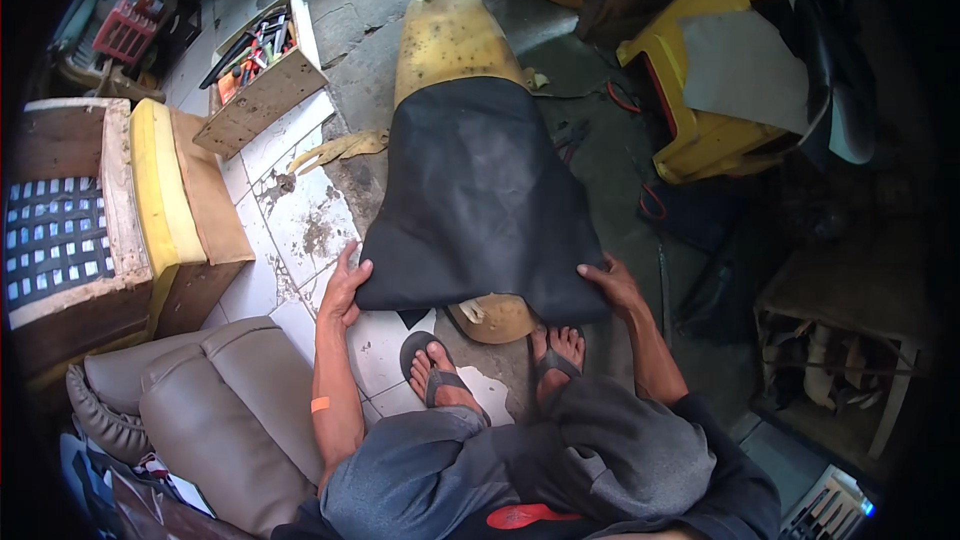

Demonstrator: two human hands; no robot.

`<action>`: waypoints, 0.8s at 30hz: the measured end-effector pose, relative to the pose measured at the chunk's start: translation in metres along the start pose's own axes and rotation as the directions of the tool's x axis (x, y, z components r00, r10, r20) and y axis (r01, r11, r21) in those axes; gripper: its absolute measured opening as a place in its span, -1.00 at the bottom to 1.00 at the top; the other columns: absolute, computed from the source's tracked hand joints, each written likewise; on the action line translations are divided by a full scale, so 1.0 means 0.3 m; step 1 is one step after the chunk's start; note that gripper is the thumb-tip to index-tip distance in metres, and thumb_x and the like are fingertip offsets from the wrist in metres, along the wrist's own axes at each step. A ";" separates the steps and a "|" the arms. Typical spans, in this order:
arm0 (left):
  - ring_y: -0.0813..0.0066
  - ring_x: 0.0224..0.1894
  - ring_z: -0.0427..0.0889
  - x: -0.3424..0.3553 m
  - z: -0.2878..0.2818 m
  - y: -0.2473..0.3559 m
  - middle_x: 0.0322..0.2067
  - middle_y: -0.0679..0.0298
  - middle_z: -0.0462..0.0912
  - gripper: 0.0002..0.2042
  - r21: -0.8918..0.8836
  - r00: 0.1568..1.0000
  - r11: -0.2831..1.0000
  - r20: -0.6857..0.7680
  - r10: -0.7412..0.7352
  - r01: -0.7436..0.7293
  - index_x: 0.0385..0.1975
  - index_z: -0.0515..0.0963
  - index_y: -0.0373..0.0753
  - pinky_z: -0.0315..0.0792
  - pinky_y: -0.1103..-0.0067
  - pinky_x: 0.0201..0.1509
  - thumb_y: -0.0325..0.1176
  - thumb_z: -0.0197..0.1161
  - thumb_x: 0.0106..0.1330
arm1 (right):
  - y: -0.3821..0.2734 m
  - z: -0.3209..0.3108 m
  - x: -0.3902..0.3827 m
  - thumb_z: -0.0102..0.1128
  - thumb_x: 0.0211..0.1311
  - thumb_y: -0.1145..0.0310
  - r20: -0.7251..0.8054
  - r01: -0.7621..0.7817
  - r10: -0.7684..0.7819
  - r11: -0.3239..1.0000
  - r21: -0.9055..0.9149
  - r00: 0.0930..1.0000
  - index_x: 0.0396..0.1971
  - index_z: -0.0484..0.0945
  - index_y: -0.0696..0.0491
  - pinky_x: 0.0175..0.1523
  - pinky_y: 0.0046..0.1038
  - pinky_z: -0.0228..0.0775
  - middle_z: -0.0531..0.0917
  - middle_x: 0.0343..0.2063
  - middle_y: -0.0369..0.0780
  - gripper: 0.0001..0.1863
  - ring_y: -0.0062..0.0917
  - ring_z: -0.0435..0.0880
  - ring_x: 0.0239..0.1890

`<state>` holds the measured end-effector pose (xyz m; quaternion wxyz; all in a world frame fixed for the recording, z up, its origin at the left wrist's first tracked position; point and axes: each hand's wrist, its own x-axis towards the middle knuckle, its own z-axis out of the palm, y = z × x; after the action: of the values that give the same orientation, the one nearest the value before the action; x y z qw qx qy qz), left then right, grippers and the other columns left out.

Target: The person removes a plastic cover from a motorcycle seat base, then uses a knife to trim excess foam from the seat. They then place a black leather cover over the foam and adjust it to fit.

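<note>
Here, hands [340, 290] [617, 287] in pinch grips on smooth, flared black sheet [480, 190], over mottled yellow foam [455, 40].

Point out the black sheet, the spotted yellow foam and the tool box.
Black sheet [480, 195]: head view, middle of its top surface.
Spotted yellow foam [455, 43]: head view, uncovered far end.
Tool box [264, 100]: head view, outer wall.

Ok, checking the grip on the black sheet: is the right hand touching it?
Touching: the head view shows the right hand, thumb over the black sheet near its edge.
</note>
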<state>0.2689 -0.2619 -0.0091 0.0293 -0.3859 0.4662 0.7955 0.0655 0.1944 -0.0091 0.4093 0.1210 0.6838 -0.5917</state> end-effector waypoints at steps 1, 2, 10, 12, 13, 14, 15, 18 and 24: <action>0.18 0.12 0.65 -0.019 0.001 -0.014 0.17 -0.10 0.53 -0.14 -0.006 0.999 0.999 0.027 -0.033 0.033 0.52 -0.05 -0.22 0.58 0.36 0.18 -0.49 0.37 0.31 | 0.028 0.005 0.011 0.51 0.09 0.23 -0.003 0.034 -0.034 0.999 -0.016 0.999 0.27 0.35 0.34 0.21 -0.38 0.51 0.66 0.00 -0.01 -0.18 -0.33 0.72 -0.01; 0.17 0.15 0.63 -0.032 0.000 -0.018 0.22 -0.12 0.49 -0.11 -0.005 0.996 0.998 0.062 -0.065 0.065 0.53 -0.08 -0.20 0.58 0.35 0.19 -0.48 0.39 0.30 | 0.064 0.005 0.027 0.51 0.09 0.23 -0.014 0.073 -0.073 0.997 -0.028 0.997 0.28 0.34 0.35 0.22 -0.39 0.50 0.66 0.01 0.00 -0.17 -0.32 0.72 -0.01; 0.17 0.08 0.65 -0.140 0.044 -0.115 0.10 0.04 0.57 -0.09 0.070 0.977 0.978 0.072 -0.201 0.196 0.45 0.08 -0.24 0.62 0.37 0.12 -0.57 0.50 0.10 | 0.144 0.024 0.038 0.47 0.02 0.20 -0.120 0.163 -0.237 0.885 -0.435 0.964 0.35 0.39 0.00 -0.10 -0.28 0.49 0.65 -0.42 -0.19 -0.17 -0.38 0.66 -0.30; 0.37 -0.21 0.69 -0.123 -0.022 -0.145 -0.23 0.22 0.68 -0.09 0.480 0.984 0.859 -0.082 -0.156 0.176 0.46 0.07 -0.21 0.64 0.47 -0.20 -0.59 0.47 0.11 | 0.136 0.072 0.029 0.46 0.02 0.21 -0.152 0.170 -0.258 0.884 -0.435 0.954 0.37 0.36 -0.05 -0.08 -0.26 0.51 0.66 -0.41 -0.16 -0.16 -0.34 0.69 -0.28; 0.51 -0.34 0.60 -0.115 0.064 -0.110 -0.33 0.29 0.64 -0.07 0.545 0.971 0.804 -0.116 -0.210 0.239 0.47 0.07 -0.20 0.48 0.58 -0.45 -0.59 0.48 0.09 | 0.163 0.045 0.025 0.44 0.03 0.23 -0.184 0.171 -0.273 0.885 -0.434 0.944 0.38 0.34 -0.04 -0.07 -0.22 0.52 0.69 -0.38 -0.09 -0.16 -0.25 0.73 -0.24; 0.51 -0.32 0.61 -0.124 0.082 -0.105 -0.33 0.27 0.63 -0.05 0.517 0.965 0.816 -0.142 -0.219 0.261 0.48 0.04 -0.20 0.47 0.54 -0.50 -0.57 0.49 0.09 | 0.161 0.064 0.027 0.42 0.05 0.24 -0.182 0.182 -0.289 0.874 -0.450 0.940 0.38 0.34 -0.05 -0.07 -0.20 0.53 0.69 -0.38 -0.08 -0.18 -0.21 0.74 -0.24; 0.50 -0.32 0.61 -0.102 0.050 -0.110 -0.33 0.28 0.62 -0.10 0.532 0.974 0.818 -0.169 -0.151 0.219 0.48 0.07 -0.22 0.48 0.54 -0.46 -0.52 0.47 0.14 | 0.159 0.081 0.030 0.41 0.06 0.25 -0.182 0.190 -0.304 0.864 -0.467 0.935 0.37 0.34 -0.05 -0.07 -0.17 0.53 0.70 -0.38 -0.06 -0.20 -0.17 0.74 -0.24; 0.48 -0.29 0.61 -0.024 -0.016 -0.092 -0.29 0.28 0.60 -0.27 0.645 0.975 0.758 -0.214 0.056 0.099 0.42 0.19 -0.26 0.52 0.54 -0.34 -0.39 0.40 0.27 | 0.111 0.132 0.019 0.36 0.12 0.28 -0.191 0.135 -0.277 0.831 -0.539 0.942 0.36 0.35 0.00 0.01 -0.13 0.51 0.69 -0.29 0.00 -0.25 -0.06 0.71 -0.15; 0.44 -0.10 0.62 0.156 0.175 0.117 -0.11 0.16 0.66 -0.52 0.718 0.971 0.676 0.001 0.239 -0.167 0.26 0.42 -0.37 0.51 0.54 -0.02 -0.27 0.26 0.42 | 0.014 0.190 0.084 0.29 0.22 0.25 -0.252 0.286 -0.576 0.681 -0.674 0.777 0.26 0.40 0.21 0.27 -0.13 0.35 0.55 0.03 0.11 -0.36 0.01 0.52 0.16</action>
<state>0.1909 -0.2563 0.0002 0.0661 -0.3265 0.7784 0.5321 0.0760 0.1359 -0.0278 0.1017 -0.0533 0.9178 -0.3801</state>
